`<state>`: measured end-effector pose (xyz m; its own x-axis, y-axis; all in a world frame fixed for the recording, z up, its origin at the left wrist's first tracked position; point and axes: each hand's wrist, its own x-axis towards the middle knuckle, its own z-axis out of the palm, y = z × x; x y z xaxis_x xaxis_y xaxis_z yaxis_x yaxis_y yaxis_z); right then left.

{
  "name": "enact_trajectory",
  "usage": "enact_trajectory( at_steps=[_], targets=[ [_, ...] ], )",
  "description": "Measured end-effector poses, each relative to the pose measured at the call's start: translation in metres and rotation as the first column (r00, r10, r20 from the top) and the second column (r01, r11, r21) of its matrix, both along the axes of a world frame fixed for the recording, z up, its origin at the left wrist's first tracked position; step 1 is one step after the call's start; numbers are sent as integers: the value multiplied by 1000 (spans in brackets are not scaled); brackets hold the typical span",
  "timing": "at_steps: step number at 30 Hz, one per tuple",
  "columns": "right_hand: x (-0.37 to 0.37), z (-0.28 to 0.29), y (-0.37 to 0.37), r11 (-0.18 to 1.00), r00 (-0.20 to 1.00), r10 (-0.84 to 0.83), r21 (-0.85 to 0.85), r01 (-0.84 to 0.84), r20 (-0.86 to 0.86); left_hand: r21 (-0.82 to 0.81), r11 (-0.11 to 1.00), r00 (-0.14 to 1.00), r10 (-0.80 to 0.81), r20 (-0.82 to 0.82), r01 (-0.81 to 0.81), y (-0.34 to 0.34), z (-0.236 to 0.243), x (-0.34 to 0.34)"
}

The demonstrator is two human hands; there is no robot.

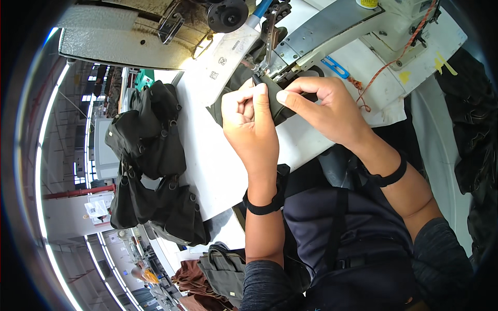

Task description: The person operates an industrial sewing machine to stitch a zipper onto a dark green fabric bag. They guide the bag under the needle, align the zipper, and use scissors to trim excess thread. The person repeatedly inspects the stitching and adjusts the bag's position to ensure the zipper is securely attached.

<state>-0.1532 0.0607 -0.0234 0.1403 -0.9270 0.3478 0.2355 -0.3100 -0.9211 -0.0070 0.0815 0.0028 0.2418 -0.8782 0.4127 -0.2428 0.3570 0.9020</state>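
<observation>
A dark olive fabric piece (273, 91), apparently part of a bag, lies beneath the needle area of a sewing machine (311, 39). My left hand (250, 111) is closed on its near left part, thumb on top and fingers curled under. A small black strip or tip (257, 79) pokes up beside that thumb. My right hand (324, 106) pinches the fabric's right edge between thumb and forefinger. Both hands are close together, just on my side of the presser foot (263, 66). The fingers under the cloth are partly hidden.
Blue thread snips (336, 67) on an orange cord (374, 75) rest to the right on the white table (207, 171). Several dark bags (150, 135) are heaped along the left edge. More dark fabric (477, 135) hangs at the far right. A lit machine head (119, 39) overhangs the upper left.
</observation>
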Motion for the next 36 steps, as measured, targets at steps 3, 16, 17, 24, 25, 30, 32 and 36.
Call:
enact_trajectory(
  at_steps=[3,16,17,24,25,30,32,36],
  targets=[
    [2,3,1,1000,1000,-3,17,3,1,54,998,999,-32,27,31,3,6,3],
    [9,4,-11,999,998,-48,-2,48,-41,16,1000,998,5,64,-6,-7,6,5],
    [9,6,-12,999,997,-52,3,53,-56,26,1000,997,3,78,-5,-8,7,6],
    [10,23,-21,993,974,-112,20,119,-199,89,983,914,114,388,-161,-24,21,13],
    [8,25,-22,994,969,-94,25,102,-228,81,985,914,107,391,-150,-26,21,15],
    [-17,36,-27,961,933,223,223,-162,-282,-81,980,759,191,623,-181,-16,25,15],
    [-26,33,-26,928,917,328,259,-268,-228,-232,962,623,272,734,-146,2,31,12],
    [-24,-2,-18,954,955,278,142,-262,-106,-312,950,500,254,828,34,27,15,9]
  ],
)
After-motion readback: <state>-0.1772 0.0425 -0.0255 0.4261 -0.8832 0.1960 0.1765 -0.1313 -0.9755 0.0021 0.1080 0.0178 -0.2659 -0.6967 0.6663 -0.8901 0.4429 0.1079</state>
